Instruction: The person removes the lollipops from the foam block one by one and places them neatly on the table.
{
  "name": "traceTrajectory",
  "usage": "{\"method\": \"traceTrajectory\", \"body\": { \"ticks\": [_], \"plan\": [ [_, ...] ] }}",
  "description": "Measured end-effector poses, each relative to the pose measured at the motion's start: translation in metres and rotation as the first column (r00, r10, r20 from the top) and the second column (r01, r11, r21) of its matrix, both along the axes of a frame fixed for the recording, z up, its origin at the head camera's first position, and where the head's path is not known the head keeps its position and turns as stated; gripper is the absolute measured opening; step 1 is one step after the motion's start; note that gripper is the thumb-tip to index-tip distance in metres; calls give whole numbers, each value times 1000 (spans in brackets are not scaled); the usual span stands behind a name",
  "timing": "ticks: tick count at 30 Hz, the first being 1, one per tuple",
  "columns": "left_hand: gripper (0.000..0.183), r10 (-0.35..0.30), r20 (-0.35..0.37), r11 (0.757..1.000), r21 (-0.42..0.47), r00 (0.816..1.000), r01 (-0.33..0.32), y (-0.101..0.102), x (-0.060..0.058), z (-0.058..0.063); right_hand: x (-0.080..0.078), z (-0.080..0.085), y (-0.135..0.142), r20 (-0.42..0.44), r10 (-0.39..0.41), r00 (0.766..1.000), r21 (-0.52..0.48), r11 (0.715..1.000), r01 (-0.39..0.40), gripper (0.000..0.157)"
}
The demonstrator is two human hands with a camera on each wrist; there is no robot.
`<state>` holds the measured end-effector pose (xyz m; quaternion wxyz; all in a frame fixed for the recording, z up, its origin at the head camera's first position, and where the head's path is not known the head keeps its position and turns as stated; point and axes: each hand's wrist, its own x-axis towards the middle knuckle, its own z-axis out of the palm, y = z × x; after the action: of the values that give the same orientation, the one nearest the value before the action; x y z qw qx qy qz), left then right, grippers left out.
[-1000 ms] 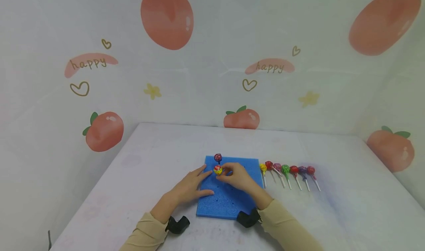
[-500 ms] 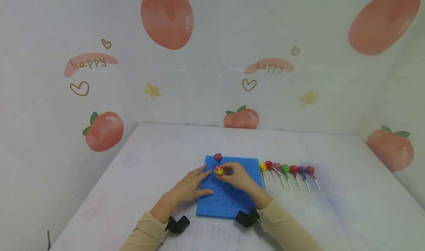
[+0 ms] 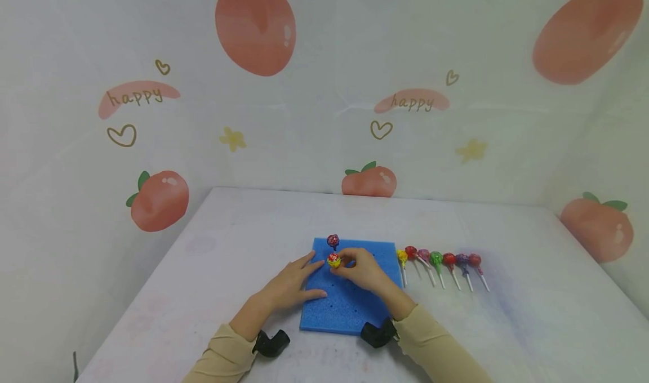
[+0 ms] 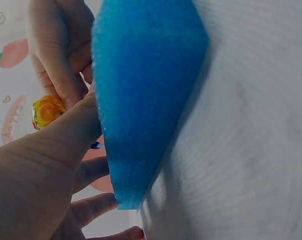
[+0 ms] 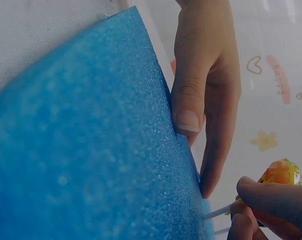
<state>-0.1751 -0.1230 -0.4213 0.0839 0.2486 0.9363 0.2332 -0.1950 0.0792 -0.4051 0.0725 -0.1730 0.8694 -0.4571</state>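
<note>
My right hand (image 3: 361, 267) pinches a yellow-and-red wrapped lollipop (image 3: 333, 260) just below its candy head. In the right wrist view its white stick (image 5: 218, 212) runs down to the face of a blue foam board (image 5: 106, 140). My left hand (image 3: 290, 281) lies with spread fingers along the board's left side, thumb and fingertips on the foam. Behind the held lollipop, a dark red lollipop (image 3: 333, 241) stands upright in the board near its far left corner. Small dark holes dot the foam.
To the right of the board, several lollipops (image 3: 436, 258) lie in a row on the white table (image 3: 243, 219), heads away from me, in yellow, red, pink, green and purple. A black wrist mount (image 3: 379, 333) sits at the right sleeve, another (image 3: 271, 343) at the left.
Both hands stay in nearly the same place. The yellow-and-red lollipop's head has shifted very slightly to the right in the right hand's pinch.
</note>
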Motion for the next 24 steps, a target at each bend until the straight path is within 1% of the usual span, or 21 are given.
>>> {"method": "traceTrajectory", "body": {
  "ticks": [4, 9, 13, 15, 18, 19, 24],
  "plan": [
    [68, 0, 0, 1000, 3, 1000, 0, 0, 1, 1, -1, 1, 0, -4, 8, 1000, -4, 1000, -8, 18],
    [68, -1, 0, 1000, 10, 1000, 1, 0, 0, 0, 1, 6, 3, -44, 30, 999, -27, 999, -31, 19],
    [68, -1, -2, 1000, 9, 1000, 1, 0, 0, -1, 3, 11, 5, -83, 37, 996, -52, 998, -42, 23],
    [68, -2, -3, 1000, 8, 1000, 2, 0, 0, -1, 5, 13, 6, -87, 34, 996, -62, 997, -40, 24],
    [69, -3, -4, 1000, 7, 1000, 3, -1, 0, -1, 4, 14, 7, -67, 23, 998, -50, 998, -26, 23],
    [69, -3, -4, 1000, 7, 1000, 3, -1, 0, -1, 3, 14, 8, -43, 15, 999, -47, 999, -17, 21],
    [69, 4, -3, 1000, -1, 1000, -4, 0, 0, -1, 1, 13, 12, -45, 9, 999, -15, 1000, -10, 18]
  ]
}}
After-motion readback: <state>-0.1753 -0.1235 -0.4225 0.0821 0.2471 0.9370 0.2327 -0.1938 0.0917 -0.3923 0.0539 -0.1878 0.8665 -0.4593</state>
